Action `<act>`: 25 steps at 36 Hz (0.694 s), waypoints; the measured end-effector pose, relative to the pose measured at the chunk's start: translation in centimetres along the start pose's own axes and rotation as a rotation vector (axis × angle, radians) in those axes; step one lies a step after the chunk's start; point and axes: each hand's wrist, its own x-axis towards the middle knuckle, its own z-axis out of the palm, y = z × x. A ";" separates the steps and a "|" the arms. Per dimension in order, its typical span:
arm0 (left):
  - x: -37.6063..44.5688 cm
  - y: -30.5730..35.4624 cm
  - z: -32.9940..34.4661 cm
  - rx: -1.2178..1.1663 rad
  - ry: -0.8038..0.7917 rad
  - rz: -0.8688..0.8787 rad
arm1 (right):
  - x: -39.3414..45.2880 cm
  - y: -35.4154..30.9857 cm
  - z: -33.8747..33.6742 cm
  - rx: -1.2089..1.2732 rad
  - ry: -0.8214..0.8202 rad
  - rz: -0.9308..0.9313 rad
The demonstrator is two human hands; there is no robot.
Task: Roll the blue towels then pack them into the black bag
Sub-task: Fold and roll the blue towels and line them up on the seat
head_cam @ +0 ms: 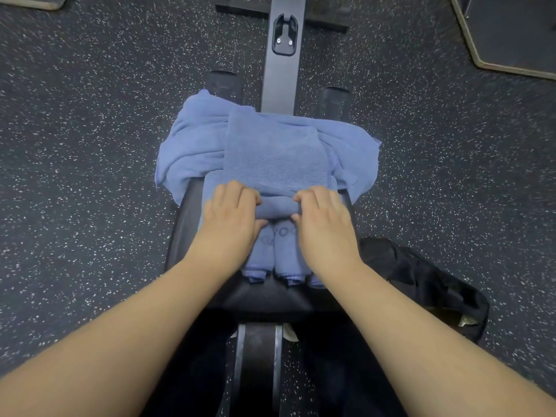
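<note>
Rolling step in hand: a folded blue towel (275, 152) lies flat on the black bench (180, 224), its near end already curled into a short roll (276, 206). Left hand (233, 218) and right hand (323, 221) sit side by side on that roll, palms down, fingers curled over the top and thumbs tucked under the near side, gripping it. Both forearms reach straight out from the near edge.

Next move likely calls for pushing the roll away, keeping it tight and even.

Finished rolled towels (282, 257) lie under the wrists. Loose towels (192, 142) are heaped at the far end. Black bag (421, 281) is on the floor, near right, nothing visibly packed yet.
</note>
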 end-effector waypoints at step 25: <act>2.1 -0.2 -0.9 0.026 0.079 0.101 | 2.3 0.2 1.3 -0.105 0.028 0.089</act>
